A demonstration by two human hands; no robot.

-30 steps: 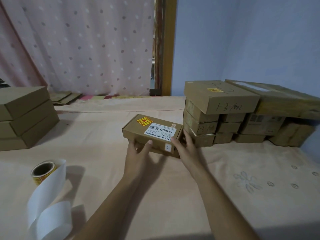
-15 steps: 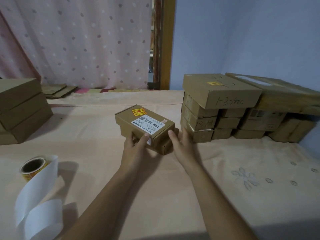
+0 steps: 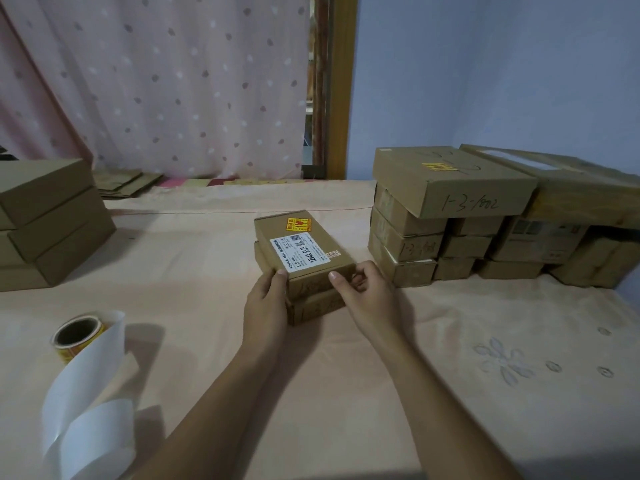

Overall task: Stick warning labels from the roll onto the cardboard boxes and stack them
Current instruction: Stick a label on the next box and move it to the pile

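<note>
Between both hands sits the top box (image 3: 304, 252): the left hand (image 3: 265, 303) and right hand (image 3: 369, 296) each grip a near corner, thumbs on top, squaring it over a 2nd box (image 3: 313, 308). Its yellow label (image 3: 299, 225) is on, so this 1 looks finished. Farther right stands a pile (image 3: 450, 188), 1 label showing; the left stack (image 3: 52, 216) of 3 shows none and likely remains, with the roll (image 3: 78, 336) near.

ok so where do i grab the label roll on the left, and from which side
Pinch the label roll across its curved outer wall, coming from above on its bare left side. Its hollow core faces up, and the loose white liner wraps its right side and trails toward the viewer.
</note>
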